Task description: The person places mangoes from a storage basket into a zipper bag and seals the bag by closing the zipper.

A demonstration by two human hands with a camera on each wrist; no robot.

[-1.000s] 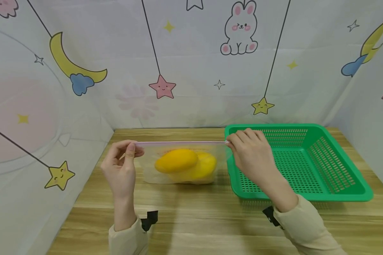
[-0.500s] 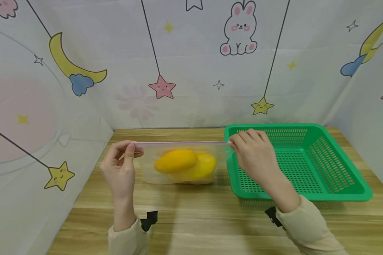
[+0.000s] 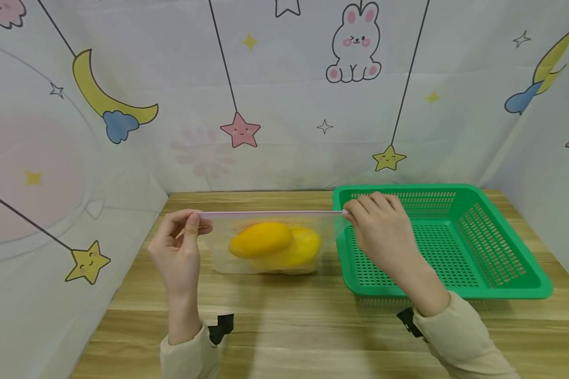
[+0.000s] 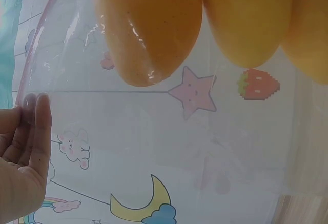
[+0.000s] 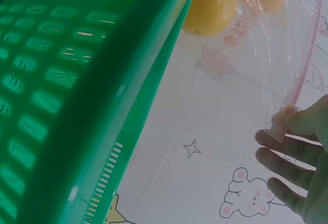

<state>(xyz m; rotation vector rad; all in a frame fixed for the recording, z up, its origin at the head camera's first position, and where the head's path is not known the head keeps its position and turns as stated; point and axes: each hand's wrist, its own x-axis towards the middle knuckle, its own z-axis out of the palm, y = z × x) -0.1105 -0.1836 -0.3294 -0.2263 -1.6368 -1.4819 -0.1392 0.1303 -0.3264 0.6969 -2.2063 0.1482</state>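
A clear zip bag (image 3: 218, 260) stands on the table with yellow mangoes (image 3: 261, 240) inside; three show through the film in the left wrist view. Its pink zip strip (image 3: 270, 213) is stretched straight along the top. At the strip's left end, my left hand (image 3: 179, 250) pinches the bag between thumb and fingers. My right hand (image 3: 380, 226) pinches a small pale zip slider (image 5: 278, 130) at the right end, its other fingers spread loosely below in the right wrist view. The bag's lower right corner lies close beside the green basket.
A green slatted plastic basket (image 3: 517, 226) stands at the right, its left rim under my right hand in the head view. The wooden table (image 3: 294, 331) reaches back to a white cartoon-printed curtain (image 3: 284, 95), which also hangs on both sides.
My right hand has slid a little to the right along the top of the bag with the slider. My left hand keeps its hold on the left end; the mangoes stay put.
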